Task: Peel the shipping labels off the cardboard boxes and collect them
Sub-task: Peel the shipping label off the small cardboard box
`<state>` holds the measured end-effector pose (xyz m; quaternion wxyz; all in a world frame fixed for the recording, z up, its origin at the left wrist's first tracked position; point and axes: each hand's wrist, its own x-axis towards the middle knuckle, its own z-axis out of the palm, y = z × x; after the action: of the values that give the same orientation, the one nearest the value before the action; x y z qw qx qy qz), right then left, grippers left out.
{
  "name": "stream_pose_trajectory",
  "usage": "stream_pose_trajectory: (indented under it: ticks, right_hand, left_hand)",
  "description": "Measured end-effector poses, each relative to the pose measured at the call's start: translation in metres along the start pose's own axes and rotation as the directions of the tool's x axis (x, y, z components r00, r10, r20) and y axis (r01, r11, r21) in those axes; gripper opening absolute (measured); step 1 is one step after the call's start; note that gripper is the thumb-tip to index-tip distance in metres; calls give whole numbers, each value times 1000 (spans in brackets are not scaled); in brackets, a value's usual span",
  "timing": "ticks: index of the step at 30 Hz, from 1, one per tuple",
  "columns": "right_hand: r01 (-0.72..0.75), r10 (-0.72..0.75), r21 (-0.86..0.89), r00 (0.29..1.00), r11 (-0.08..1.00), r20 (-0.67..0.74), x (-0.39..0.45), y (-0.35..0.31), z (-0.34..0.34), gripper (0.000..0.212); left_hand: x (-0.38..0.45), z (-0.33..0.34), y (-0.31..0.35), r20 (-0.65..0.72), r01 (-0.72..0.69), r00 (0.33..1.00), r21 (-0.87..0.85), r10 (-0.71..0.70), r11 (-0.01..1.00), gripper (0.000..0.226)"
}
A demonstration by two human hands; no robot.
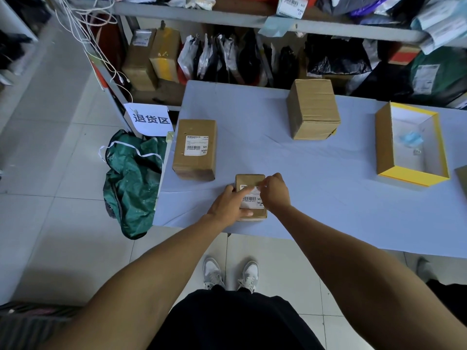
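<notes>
My left hand (228,204) clamped small box (250,197) on desk (316,198), index finger pressing label (250,198). My right hand (274,192) pinched label's top corner beside it. Risk: label likely tears if pulled fast; box may slide if grip loosens.

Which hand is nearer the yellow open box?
Right. The right hand is at the small box's label, on the side toward the yellow open box; the left hand holds the small box's far side.

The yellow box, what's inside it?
Inside the yellow box lie a crumpled blue mask and a tiny white bit; its near wall hides some floor.
</notes>
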<state>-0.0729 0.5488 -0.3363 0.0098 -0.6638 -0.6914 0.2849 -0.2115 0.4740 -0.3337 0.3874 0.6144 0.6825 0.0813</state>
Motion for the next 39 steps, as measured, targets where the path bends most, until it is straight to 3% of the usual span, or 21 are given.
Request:
stream_pose_trajectory:
  ticks: [6,13,18,28,34,39]
  right_hand:
    - [20,-21,20,1000,1000,22,-3,3,-1,19]
    - [79,-46,266,991,961,-128,-16,12,1,16]
    - [22,9,239,992,971,-128,-15,9,4,14]
    - [68,-61,134,997,989,-53,-9,9,0,16]
    - [79,-75,263,997,962,-26,-9,13,-1,14]
    - [191,-174,193,980,962,-99,-9,14,-1,7]
  left_hand:
    - [0,0,2,18,-11,1000,20,11,1000,74]
    - [-1,1,4,16,0,1000,38,-1,999,72]
    - [-2,0,6,12,3,1000,29,-3,1000,72]
    - [0,0,7,21,51,998,15,-51,999,86]
    - [6,-2,3,48,90,995,-16,-89,996,95]
    - [6,-6,5,17,88,996,121,-91,989,96]
